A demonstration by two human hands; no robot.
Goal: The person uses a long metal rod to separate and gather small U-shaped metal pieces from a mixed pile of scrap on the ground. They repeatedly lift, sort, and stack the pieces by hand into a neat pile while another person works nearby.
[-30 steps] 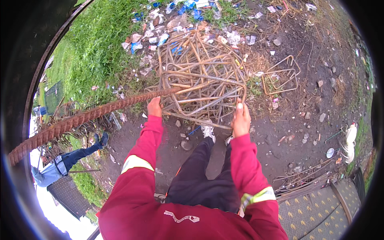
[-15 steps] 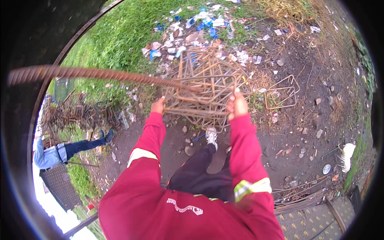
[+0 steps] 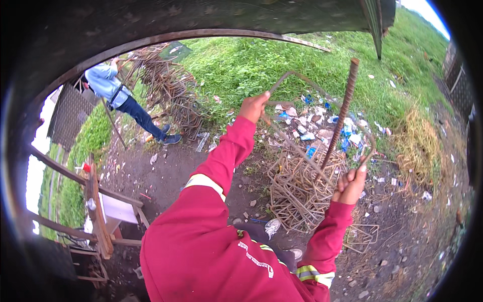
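Note:
Both my hands grip a bent rebar stirrup [image 3: 373, 146], a thin rusty rectangular loop held up and tilted before me. My left hand [image 3: 254, 106] closes on its left end, and my right hand [image 3: 349, 187] on its lower right corner. A ribbed rebar rod [image 3: 344, 108] rises from the pile, its free end pointing up. In this view the rod crosses the stirrup; whether it passes through the loop I cannot tell. Below lies a heap of rusty stirrups [image 3: 297, 194], partly hidden by the stirrup and my right hand.
Another person [image 3: 108, 85] in a light blue top stands at the left beside a second stirrup pile [image 3: 168, 83]. Litter [image 3: 307, 128] lies beyond the near heap. A wooden frame [image 3: 95, 211] stands at the lower left, and a dark roof edge [image 3: 201, 34] spans overhead.
My view has turned left. The stirrup, still in both hands, has risen off the heap and tilted, left hand farther out than the right. The rod now appears steeply upright rather than sideways.

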